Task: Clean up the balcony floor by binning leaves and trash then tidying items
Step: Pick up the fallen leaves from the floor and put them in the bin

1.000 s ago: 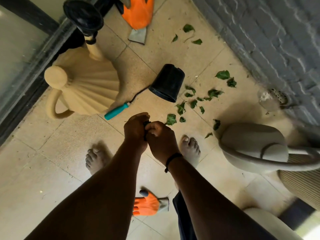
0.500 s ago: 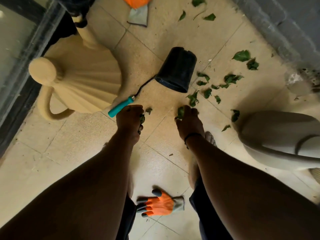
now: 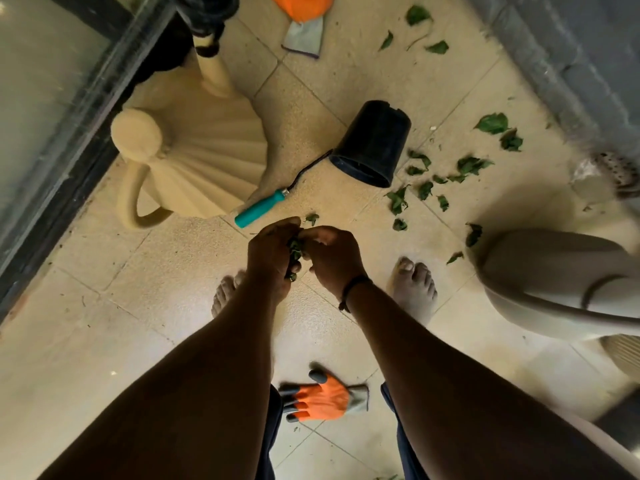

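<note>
My left hand (image 3: 272,252) grips a small bunch of green leaves (image 3: 295,252) above the tiled floor. My right hand (image 3: 332,258) is pressed against it, fingers curled at the same bunch. Several more green leaves (image 3: 424,188) lie scattered on the tiles to the right of a black pot (image 3: 372,143) tipped on its side. One loose leaf (image 3: 311,218) lies just beyond my hands. A few leaves (image 3: 417,13) lie farther off near the wall.
A beige watering can (image 3: 194,161) stands at left by the glass door. A teal-handled tool (image 3: 259,211) lies beside it. An orange glove (image 3: 322,400) lies between my feet, another (image 3: 301,8) at the top. A pale watering can (image 3: 561,282) is at right, below a floor drain (image 3: 620,169).
My hands were apart and low at the floor picking leaves half a second ago. They have risen and come together, with leaves now in the left hand.
</note>
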